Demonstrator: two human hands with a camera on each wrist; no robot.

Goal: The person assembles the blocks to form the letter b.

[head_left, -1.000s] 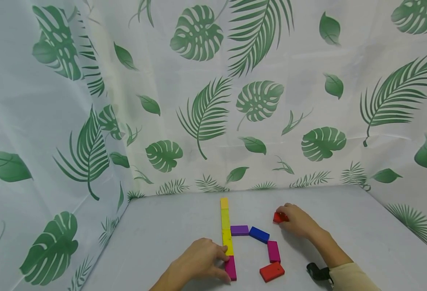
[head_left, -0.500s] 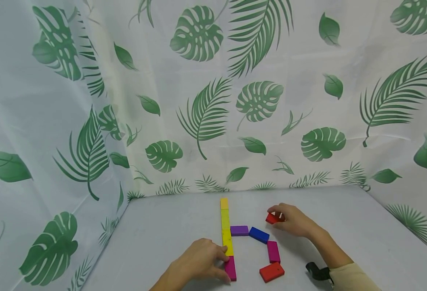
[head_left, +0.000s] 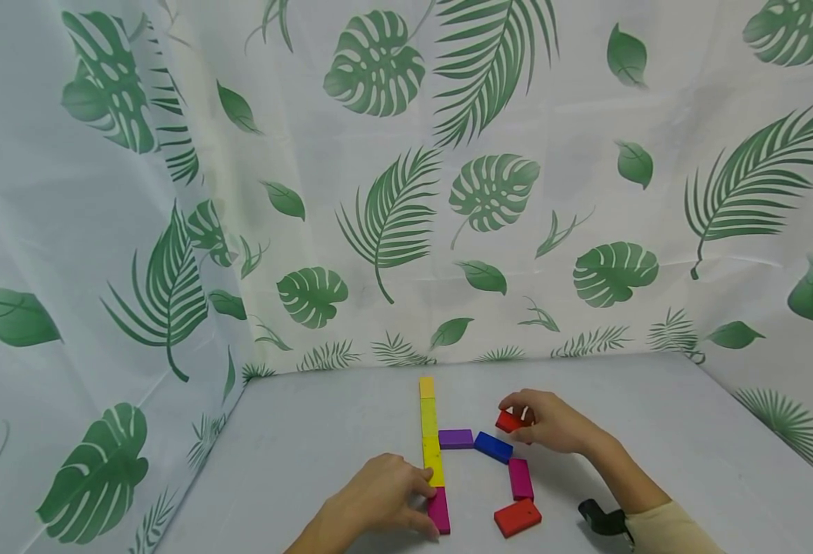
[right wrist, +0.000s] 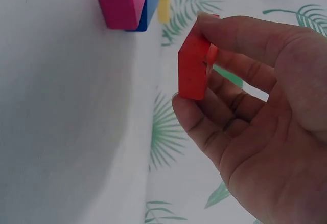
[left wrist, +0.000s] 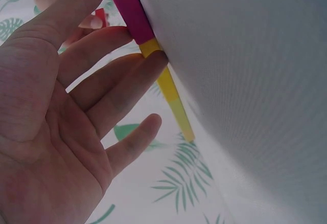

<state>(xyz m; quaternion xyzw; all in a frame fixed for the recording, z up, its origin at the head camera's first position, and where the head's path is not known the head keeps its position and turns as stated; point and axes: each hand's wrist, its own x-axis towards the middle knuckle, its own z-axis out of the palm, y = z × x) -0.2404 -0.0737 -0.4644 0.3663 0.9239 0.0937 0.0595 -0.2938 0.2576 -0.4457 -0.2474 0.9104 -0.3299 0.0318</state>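
A blue block [head_left: 493, 447] lies just below the fingers of the right hand [head_left: 551, 422], with a purple block [head_left: 456, 438] to their left. A magenta block [head_left: 521, 478] and a flat red block [head_left: 518, 518] sit nearer the camera. Beyond the fingers of the left hand [head_left: 378, 496] lie a yellow-green block [head_left: 429, 417] and an orange block [head_left: 427, 387]. A leaf-print curtain [head_left: 392, 192] backs the grey table [head_left: 309, 446].

The head camera looks forward and down from above the bench [head_left: 323, 431], far enough to see both hands. The left wrist camera sits very close behind the left hand [left wrist: 66, 127], facing along the yellow block row [left wrist: 171, 93]. The right wrist camera, equally close, faces the red block [right wrist: 194, 70]; the head view shares both.
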